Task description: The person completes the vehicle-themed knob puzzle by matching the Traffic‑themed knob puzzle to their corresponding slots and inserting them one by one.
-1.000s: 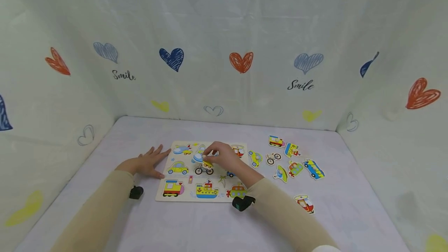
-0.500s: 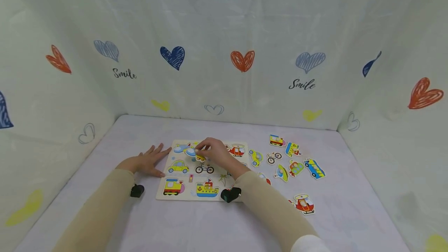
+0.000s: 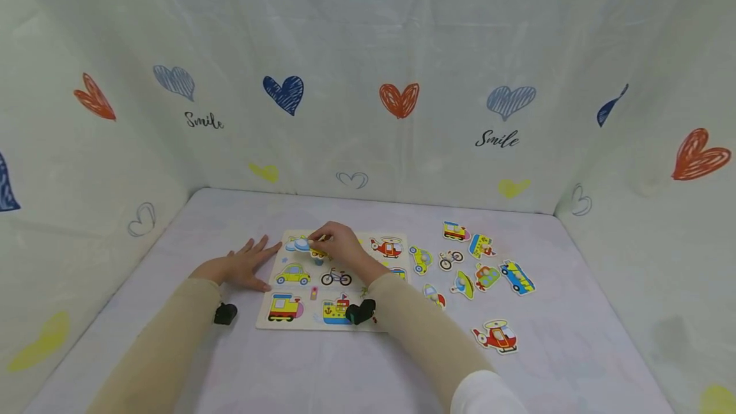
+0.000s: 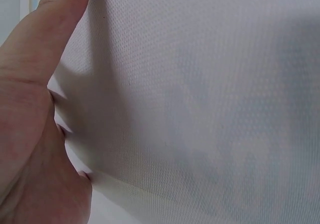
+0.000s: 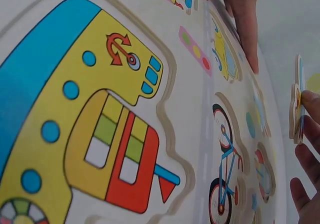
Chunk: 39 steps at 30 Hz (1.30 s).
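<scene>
Covers part of the puzzle board (image 3: 264,318) with right sleeve (image 3: 425,331) and black wrist camera (image 3: 361,312). Has helicopter piece (image 3: 498,338) on the table (image 3: 276,369) beside that sleeve. Rests left hand (image 3: 238,268), fingers spread, touching the board's left edge. Pinches blue-and-yellow piece (image 3: 302,245) in right hand (image 3: 340,245) over the board's far left, with eight loose pieces (image 3: 486,277) off right. Faces heart-printed curtain (image 3: 345,139) beyond. Shows, from right wrist only, the held piece edge-on, apart from the board.
</scene>
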Each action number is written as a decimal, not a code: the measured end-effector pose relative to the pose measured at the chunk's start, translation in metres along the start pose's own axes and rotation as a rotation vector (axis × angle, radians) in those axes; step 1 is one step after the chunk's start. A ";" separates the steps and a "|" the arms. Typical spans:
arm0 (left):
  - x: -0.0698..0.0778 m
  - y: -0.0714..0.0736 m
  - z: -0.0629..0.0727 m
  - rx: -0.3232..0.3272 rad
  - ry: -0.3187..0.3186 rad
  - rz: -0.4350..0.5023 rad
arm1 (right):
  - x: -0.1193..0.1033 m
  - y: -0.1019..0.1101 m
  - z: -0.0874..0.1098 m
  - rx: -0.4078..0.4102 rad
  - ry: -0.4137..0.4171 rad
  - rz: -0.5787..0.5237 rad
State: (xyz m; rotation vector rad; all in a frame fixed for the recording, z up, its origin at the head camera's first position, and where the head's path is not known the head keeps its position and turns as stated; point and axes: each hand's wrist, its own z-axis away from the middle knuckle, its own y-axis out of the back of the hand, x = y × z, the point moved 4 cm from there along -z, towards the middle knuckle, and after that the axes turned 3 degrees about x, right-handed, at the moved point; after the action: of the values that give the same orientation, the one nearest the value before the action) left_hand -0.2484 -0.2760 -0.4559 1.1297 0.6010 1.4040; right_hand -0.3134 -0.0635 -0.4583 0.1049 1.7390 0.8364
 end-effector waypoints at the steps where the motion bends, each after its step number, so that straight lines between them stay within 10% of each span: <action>1: 0.000 0.000 -0.001 0.002 -0.003 -0.004 | 0.000 -0.001 -0.002 0.003 -0.003 -0.011; 26: -0.006 -0.005 -0.005 0.005 -0.013 0.019 | 0.013 -0.024 -0.026 -0.019 -0.094 -0.197; 39: -0.007 -0.005 -0.007 0.009 0.010 -0.006 | 0.015 -0.027 -0.032 0.010 -0.098 -0.081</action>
State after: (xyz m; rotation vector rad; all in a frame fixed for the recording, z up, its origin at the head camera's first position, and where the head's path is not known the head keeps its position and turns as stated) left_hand -0.2535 -0.2794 -0.4652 1.1279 0.6174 1.4039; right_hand -0.3377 -0.0918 -0.4829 0.0800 1.6450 0.7512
